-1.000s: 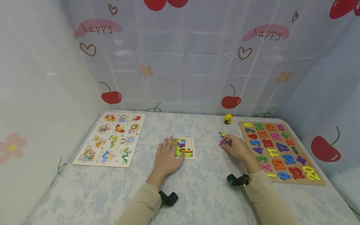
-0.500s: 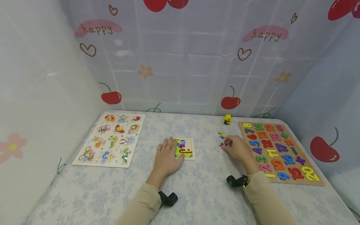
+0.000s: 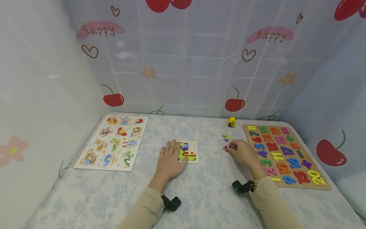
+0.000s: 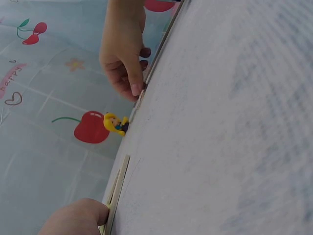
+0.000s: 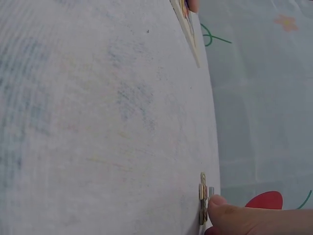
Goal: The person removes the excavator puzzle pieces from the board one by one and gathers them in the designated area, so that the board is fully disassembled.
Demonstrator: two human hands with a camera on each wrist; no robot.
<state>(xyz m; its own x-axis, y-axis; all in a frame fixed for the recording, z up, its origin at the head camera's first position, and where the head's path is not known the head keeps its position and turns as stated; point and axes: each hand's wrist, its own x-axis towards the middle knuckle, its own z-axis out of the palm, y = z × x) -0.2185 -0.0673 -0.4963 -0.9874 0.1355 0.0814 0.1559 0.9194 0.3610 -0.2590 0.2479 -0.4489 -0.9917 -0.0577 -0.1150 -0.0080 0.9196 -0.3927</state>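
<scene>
The left hand (image 3: 171,162) lies flat near the middle of the head view, palm down and fingers straight, pointing toward the top of the frame; it covers the left part of a square puzzle (image 3: 193,147) and grips nothing. This puzzle has equal-looking sides, so no long axis stands out; its edges run nearly level and upright in the frame, and the printed orange track along its lower half lies left to right. Right of centre, the right hand (image 3: 243,154) has its thumb and fingers bent close together at the right end of a small puzzle piece (image 3: 225,148); whether they pinch it or only touch it I cannot tell. That piece's long axis runs left to right, its free end pointing left; the right wrist view shows it edge-on at the lower right. Just above it in the head view, a green and purple piece (image 3: 226,138) lies on the desk (image 3: 208,190), with a yellow toy figure (image 3: 231,122) farther up. At the right, near the right hand, is a number board (image 3: 303,185).
</scene>
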